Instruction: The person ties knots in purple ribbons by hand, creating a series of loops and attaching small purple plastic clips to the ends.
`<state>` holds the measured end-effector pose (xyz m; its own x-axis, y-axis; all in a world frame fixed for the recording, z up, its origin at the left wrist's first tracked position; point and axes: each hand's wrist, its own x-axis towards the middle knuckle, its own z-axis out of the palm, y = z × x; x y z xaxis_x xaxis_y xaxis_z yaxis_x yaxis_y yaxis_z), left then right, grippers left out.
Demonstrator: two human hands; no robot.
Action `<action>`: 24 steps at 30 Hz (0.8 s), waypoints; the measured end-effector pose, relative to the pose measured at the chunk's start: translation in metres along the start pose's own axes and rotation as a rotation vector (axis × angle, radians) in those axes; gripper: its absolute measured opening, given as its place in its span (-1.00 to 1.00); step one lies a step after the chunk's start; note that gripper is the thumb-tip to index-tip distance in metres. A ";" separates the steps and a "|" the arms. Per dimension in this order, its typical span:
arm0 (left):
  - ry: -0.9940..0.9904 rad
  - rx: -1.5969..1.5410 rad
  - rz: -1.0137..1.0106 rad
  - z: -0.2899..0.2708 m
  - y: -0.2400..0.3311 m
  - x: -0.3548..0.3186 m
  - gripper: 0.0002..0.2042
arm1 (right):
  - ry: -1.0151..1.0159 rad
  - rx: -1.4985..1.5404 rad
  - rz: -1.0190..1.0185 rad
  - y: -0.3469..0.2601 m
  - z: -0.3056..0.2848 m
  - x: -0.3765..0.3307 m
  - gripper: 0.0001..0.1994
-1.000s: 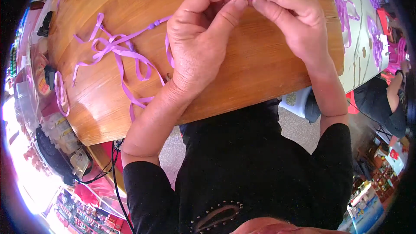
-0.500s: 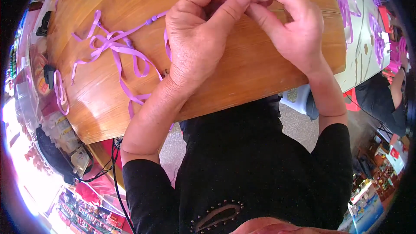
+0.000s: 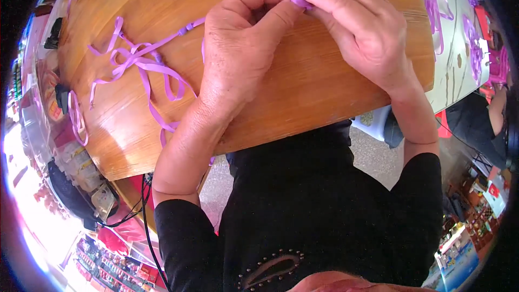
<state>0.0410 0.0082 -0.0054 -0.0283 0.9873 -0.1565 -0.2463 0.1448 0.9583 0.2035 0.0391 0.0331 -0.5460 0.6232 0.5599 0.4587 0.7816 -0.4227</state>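
Between the pinching fingertips of the left hand (image 3: 235,43) and right hand (image 3: 370,30) sits a shiny purple cloth ribbon (image 3: 300,1), probably light, soft and slippery, best pinched flat by its edges.

Room to pass: bare wooden table (image 3: 319,86) between my left hand (image 3: 238,43) and right hand (image 3: 373,38), through to near edge. Purple ribbon tangle (image 3: 143,63) obstructs my left; more ribbons (image 3: 432,8) lie past my right.
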 end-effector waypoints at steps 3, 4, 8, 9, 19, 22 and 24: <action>-0.008 -0.008 0.011 0.000 -0.001 0.000 -0.83 | -0.025 -0.072 -0.137 0.005 -0.007 0.006 -0.80; 0.011 0.006 0.007 0.001 -0.001 0.000 -0.84 | -0.058 -0.070 -0.181 0.006 -0.011 0.009 -0.80; 0.018 -0.014 -0.075 -0.008 -0.001 0.004 -0.85 | -0.065 -0.033 -0.339 0.018 -0.006 0.017 -0.80; 0.010 -0.014 -0.077 -0.006 0.001 0.006 -0.85 | -0.064 -0.039 -0.334 0.036 0.009 0.025 -0.80; 0.031 0.027 0.010 -0.008 0.001 0.011 -0.89 | -0.014 0.029 -0.177 0.026 -0.009 0.022 -0.82; 0.029 0.058 0.034 -0.005 0.007 0.007 -0.88 | -0.043 0.075 -0.085 0.012 -0.014 0.020 -0.82; 0.018 0.097 0.063 -0.003 0.009 0.004 -0.88 | -0.082 0.041 -0.084 0.009 -0.014 0.021 -0.83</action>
<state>0.0359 0.0134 0.0023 -0.0586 0.9934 -0.0984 -0.1482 0.0888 0.9850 0.2061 0.0582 0.0511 -0.6376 0.5545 0.5348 0.3813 0.8303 -0.4064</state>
